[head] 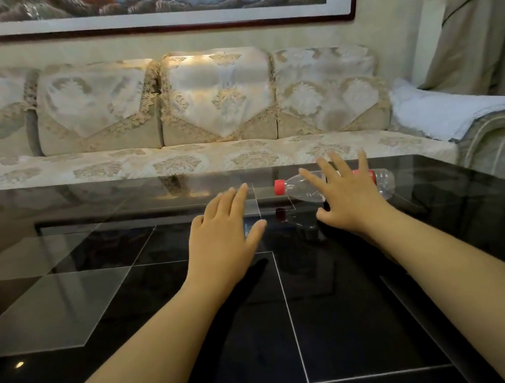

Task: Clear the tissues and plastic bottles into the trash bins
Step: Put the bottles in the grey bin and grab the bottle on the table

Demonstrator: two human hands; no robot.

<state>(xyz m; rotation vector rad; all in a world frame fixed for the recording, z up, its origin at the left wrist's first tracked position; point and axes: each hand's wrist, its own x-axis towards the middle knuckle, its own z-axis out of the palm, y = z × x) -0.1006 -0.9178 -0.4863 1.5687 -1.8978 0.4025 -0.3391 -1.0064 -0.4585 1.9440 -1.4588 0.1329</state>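
A clear plastic bottle (300, 187) with a red cap and a red label lies on its side near the far edge of the glossy black table (100, 305), cap pointing left. My right hand (349, 198) hovers over the bottle's middle with fingers spread and straight, hiding part of the label; whether it touches the bottle I cannot tell. My left hand (222, 230) is stretched out flat above the table, just left of the cap, and holds nothing. No tissue and no trash bin is in view.
A patterned beige sofa (172, 121) runs along the table's far side, with a pale blue towel (445, 113) on its right armrest. A framed picture (158, 8) hangs above. A curtain (484, 19) hangs at the right.
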